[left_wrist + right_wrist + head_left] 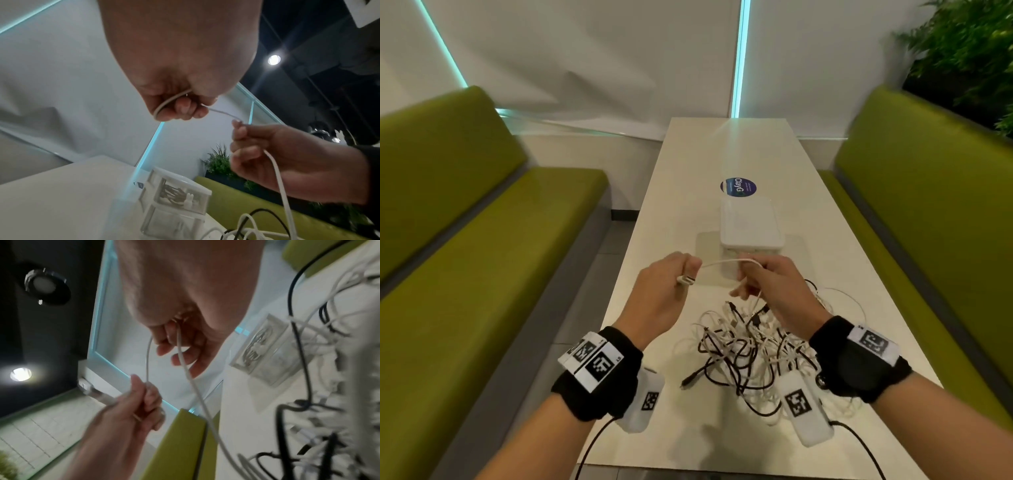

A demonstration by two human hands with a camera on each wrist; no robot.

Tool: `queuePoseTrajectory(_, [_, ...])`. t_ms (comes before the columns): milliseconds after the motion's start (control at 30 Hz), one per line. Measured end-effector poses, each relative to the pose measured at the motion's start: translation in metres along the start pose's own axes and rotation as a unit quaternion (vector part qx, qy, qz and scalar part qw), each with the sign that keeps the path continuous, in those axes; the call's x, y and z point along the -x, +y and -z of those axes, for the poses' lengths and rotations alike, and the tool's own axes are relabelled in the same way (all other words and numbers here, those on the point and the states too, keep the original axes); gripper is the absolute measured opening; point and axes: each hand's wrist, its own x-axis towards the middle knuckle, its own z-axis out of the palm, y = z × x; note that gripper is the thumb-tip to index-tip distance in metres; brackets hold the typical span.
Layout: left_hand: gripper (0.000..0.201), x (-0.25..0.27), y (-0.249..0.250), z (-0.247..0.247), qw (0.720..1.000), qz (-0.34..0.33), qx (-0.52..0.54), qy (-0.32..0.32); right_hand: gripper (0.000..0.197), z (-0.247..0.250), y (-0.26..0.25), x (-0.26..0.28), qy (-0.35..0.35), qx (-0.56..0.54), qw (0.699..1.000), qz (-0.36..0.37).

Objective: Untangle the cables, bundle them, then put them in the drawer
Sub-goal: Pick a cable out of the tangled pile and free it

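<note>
A tangle of white and black cables [753, 346] lies on the white table [661, 212] in front of me. My left hand [681, 274] grips one white cable [722, 263] near its plug end, its fingers [180, 108] curled round it. My right hand [753, 277] pinches the same cable [148, 356] a short way along; from there it drops into the tangle [320, 386]. Both hands are raised above the table. Beyond them stands a small clear drawer box [751, 226], seen closer in the left wrist view [174, 199], with a coiled cable in its upper drawer.
Green benches flank the table on the left [482, 240] and right [928, 222]. A round blue sticker [738, 187] sits on the table behind the drawer box. A wall with blinds closes the far end, and plants [969, 51] stand at the far right.
</note>
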Motion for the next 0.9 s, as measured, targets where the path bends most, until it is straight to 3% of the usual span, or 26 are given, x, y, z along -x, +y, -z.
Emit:
queuePoseTrajectory(67, [0.033,0.002,-0.008,0.004,0.999,0.007,-0.024,0.03,0.031,-0.002,-0.001,0.007,-0.121,-0.077,0.988,-0.061])
queuePoseTrajectory(133, [0.03,0.007,-0.028,0.008,0.996,0.041,-0.076,0.026,0.035,0.001,0.01,0.017,-0.221,-0.004,0.969,-0.108])
queuePoseTrajectory(200, [0.029,0.016,-0.046,0.01,0.99,0.077,-0.115,-0.005,0.043,0.001,0.029,0.025,-0.249,0.114,0.954,-0.126])
queuePoseTrajectory(333, [0.023,0.035,-0.059,-0.005,0.98,0.132,-0.114,-0.094,0.051,-0.006,0.06,0.028,-0.254,0.362,0.892,-0.087])
queuePoseTrajectory(433, [0.025,0.044,-0.055,-0.02,0.99,0.077,-0.061,-0.101,0.052,-0.007,0.07,0.024,-0.245,0.442,0.859,-0.084])
queuePoseTrajectory(500, [0.032,0.047,-0.041,-0.029,0.995,0.006,-0.001,-0.097,0.049,-0.008,0.074,0.024,-0.23,0.467,0.85,-0.08])
queuePoseTrajectory(567, [0.041,0.048,-0.02,-0.04,0.989,-0.028,0.042,-0.137,0.042,-0.011,0.074,0.027,-0.209,0.485,0.847,-0.064])
queuePoseTrajectory(667, [0.058,0.046,0.001,-0.062,0.973,-0.036,-0.033,-0.226,0.026,-0.013,0.07,0.034,-0.178,0.506,0.843,-0.032])
queuePoseTrajectory(800, [0.027,0.043,0.008,-0.078,0.964,-0.02,-0.097,-0.246,0.021,-0.007,0.065,0.043,-0.168,0.557,0.813,0.008])
queuePoseTrajectory(900, [0.025,0.042,0.005,-0.077,0.967,-0.032,-0.071,-0.241,0.017,-0.004,0.074,0.045,-0.145,0.539,0.829,0.033])
